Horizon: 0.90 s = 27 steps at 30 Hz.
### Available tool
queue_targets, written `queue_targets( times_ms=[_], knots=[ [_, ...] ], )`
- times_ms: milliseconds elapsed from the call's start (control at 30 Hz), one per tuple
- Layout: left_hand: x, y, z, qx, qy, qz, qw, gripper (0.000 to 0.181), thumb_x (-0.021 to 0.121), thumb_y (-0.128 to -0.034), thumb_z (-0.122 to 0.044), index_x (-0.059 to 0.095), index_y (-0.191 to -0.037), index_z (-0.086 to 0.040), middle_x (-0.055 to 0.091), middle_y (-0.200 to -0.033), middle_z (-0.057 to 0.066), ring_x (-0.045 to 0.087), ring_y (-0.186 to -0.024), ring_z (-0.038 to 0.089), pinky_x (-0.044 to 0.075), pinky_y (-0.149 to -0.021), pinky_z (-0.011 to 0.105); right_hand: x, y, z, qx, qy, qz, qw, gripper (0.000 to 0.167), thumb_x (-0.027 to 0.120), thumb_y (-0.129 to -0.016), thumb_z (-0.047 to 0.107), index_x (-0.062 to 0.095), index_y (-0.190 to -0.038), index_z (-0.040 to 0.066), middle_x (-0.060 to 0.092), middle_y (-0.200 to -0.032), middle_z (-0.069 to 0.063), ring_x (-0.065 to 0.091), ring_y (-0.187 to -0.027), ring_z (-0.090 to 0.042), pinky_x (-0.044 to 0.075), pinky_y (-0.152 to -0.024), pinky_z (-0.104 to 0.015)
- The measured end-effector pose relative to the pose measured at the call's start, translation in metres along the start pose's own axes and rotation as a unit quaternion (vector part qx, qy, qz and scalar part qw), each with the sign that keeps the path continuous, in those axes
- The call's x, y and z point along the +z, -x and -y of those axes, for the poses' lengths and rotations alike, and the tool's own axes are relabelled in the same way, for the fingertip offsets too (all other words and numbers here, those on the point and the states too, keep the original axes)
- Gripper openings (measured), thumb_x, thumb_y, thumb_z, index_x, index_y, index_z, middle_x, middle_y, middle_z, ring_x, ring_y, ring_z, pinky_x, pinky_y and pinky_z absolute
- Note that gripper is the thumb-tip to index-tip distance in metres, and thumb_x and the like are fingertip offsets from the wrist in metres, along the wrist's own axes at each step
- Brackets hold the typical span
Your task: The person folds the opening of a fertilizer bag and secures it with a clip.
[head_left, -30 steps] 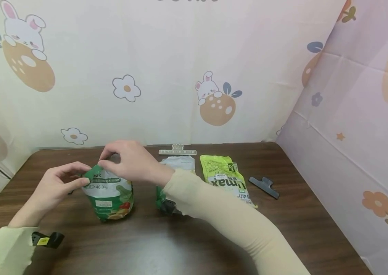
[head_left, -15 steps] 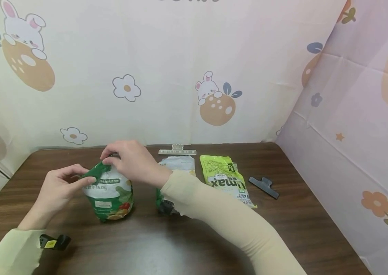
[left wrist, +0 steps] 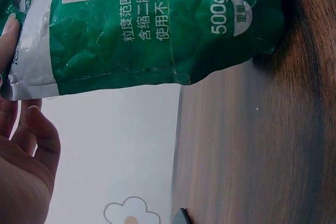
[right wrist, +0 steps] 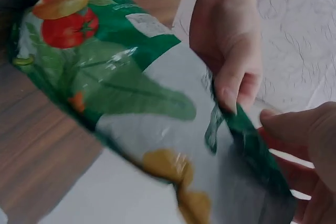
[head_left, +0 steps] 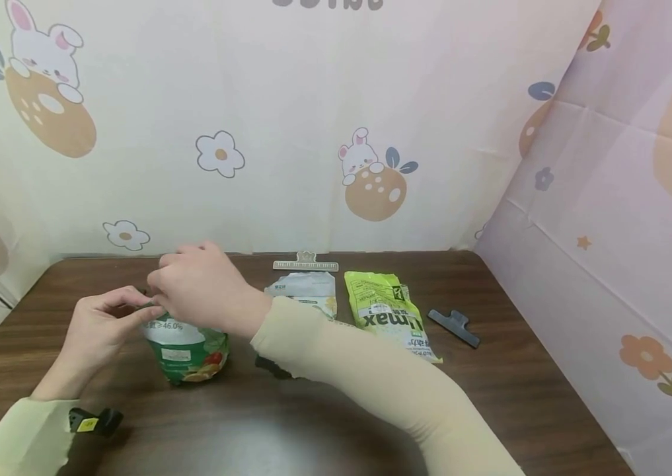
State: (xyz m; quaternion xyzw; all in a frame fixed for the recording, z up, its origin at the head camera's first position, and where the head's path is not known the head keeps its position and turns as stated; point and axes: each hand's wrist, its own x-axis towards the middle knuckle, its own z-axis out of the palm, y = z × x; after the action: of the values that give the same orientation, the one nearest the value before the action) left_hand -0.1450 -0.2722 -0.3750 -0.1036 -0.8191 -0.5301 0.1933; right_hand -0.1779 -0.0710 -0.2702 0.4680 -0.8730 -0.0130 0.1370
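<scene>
A green-and-white bag (head_left: 178, 340) stands upright on the counter (head_left: 312, 430), in front of the person and to their left, its top bent over into a green fold (right wrist: 254, 148). The fingers of the left hand (head_left: 98, 324) pinch one end of that fold, thumb in front and the others behind. The right hand (head_left: 205, 294) reaches across to the same top edge, its fingers bent around it; whether they actually grip the film I cannot tell. The likeliest trouble is the fold springing open, since the glossy film looks stiff and only the left pinch plainly holds it. Uneven pulling could skew the crease, or tip the bag over, as no hand supports its body. The reaching right forearm could also brush the pale bag (head_left: 306, 287) or the yellow-green bag (head_left: 386, 311).
</scene>
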Motion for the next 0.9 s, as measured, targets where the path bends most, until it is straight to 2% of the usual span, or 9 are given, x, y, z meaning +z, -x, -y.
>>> queue_targets(
  times_ms=[100,233,400,667,833,900],
  knots=[
    [0.001,0.001,0.001,0.012,-0.002,-0.003,0.9999,0.01,0.079,-0.08,0.008,0.072,-0.086,0.002,0.07,-0.079,-0.005,0.061,-0.073,0.008,0.048,-0.061,0.019,0.001,-0.007,0.014,0.007,0.063,0.04,0.9972,0.014,0.064,-0.095,0.046,0.072,-0.105,0.04,0.064,-0.096,0.02,0.055,-0.09,-0.006,0.041,-0.077,-0.027],
    [0.001,0.001,0.001,0.017,-0.01,0.003,0.9998,0.009,0.078,-0.0807,0.008,0.072,-0.083,0.001,0.069,-0.077,-0.004,0.06,-0.073,0.009,0.048,-0.063,0.019,0.007,-0.011,0.022,0.012,0.078,0.06,0.9951,0.015,0.068,-0.092,0.049,0.071,-0.104,0.04,0.065,-0.096,0.02,0.056,-0.092,-0.006,0.04,-0.078,-0.027],
    [-0.001,-0.001,-0.001,0.022,0.001,0.011,0.9997,0.01,0.077,-0.0811,0.009,0.072,-0.085,0.001,0.069,-0.079,-0.003,0.061,-0.074,0.01,0.049,-0.062,0.02,0.012,-0.013,0.018,0.004,0.079,0.044,0.9959,0.018,0.07,-0.091,0.049,0.072,-0.105,0.038,0.066,-0.095,0.02,0.059,-0.091,-0.003,0.04,-0.074,-0.024],
    [-0.002,0.001,0.0,0.014,0.023,0.008,0.9996,0.011,0.077,-0.0802,0.011,0.073,-0.086,0.003,0.071,-0.081,-0.004,0.06,-0.075,0.01,0.047,-0.06,0.02,0.009,-0.013,0.007,-0.009,0.038,0.036,0.9986,0.006,0.069,-0.094,0.039,0.074,-0.097,0.038,0.066,-0.087,0.024,0.058,-0.081,0.003,0.037,-0.067,-0.02],
    [-0.002,0.002,0.001,0.011,0.029,0.011,0.9995,0.009,0.078,-0.0805,0.009,0.073,-0.085,0.002,0.069,-0.079,-0.003,0.059,-0.072,0.011,0.046,-0.057,0.022,0.005,-0.007,-0.002,-0.019,0.046,0.01,0.9987,0.014,0.068,-0.093,0.045,0.074,-0.093,0.032,0.067,-0.082,0.02,0.058,-0.072,0.0,0.041,-0.064,-0.02],
    [-0.002,0.002,0.001,0.012,0.018,0.011,0.9997,0.009,0.078,-0.0805,0.008,0.074,-0.085,0.001,0.069,-0.079,-0.004,0.058,-0.072,0.011,0.046,-0.056,0.022,0.004,-0.004,-0.006,-0.019,0.039,0.002,0.9991,0.017,0.067,-0.092,0.047,0.074,-0.093,0.031,0.068,-0.081,0.02,0.057,-0.07,0.0,0.041,-0.064,-0.02]
  ],
)
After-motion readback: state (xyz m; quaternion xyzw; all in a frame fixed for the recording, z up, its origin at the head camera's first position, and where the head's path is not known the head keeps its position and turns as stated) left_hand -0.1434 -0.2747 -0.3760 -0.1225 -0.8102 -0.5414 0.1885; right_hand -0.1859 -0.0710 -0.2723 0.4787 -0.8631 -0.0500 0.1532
